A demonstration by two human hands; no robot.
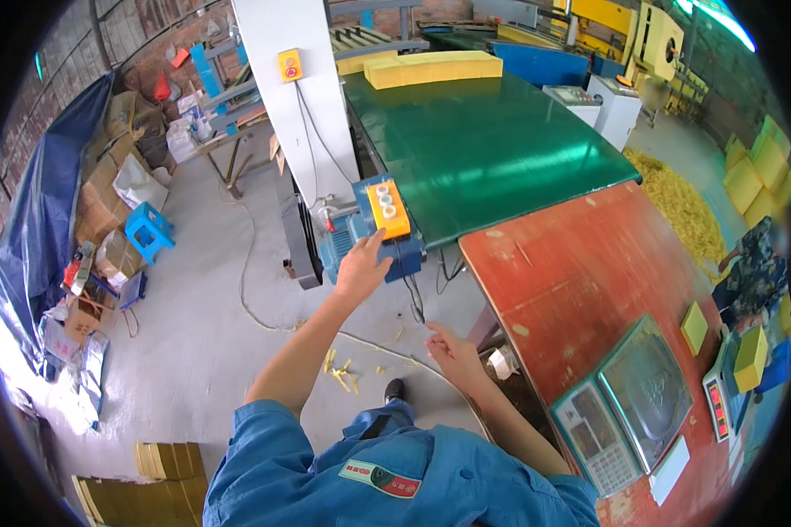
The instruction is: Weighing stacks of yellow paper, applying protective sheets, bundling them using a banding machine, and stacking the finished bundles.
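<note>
My left hand reaches up to a yellow push-button box with several round buttons. The index finger is stretched out at the box's lower edge, and the thumb stands apart. Whether the fingertip presses on the box I cannot tell. Beneath the box sits a blue motor beside the green conveyor belt. My right hand hovers left of the red-brown table, fingers partly stretched and holding nothing. A long row of yellow blocks lies across the far end of the belt.
A scale stands on the table near a small yellow block. At the right, a person is beside another scale. A white pillar rises beyond the motor. Cable and yellow scraps lie on the floor.
</note>
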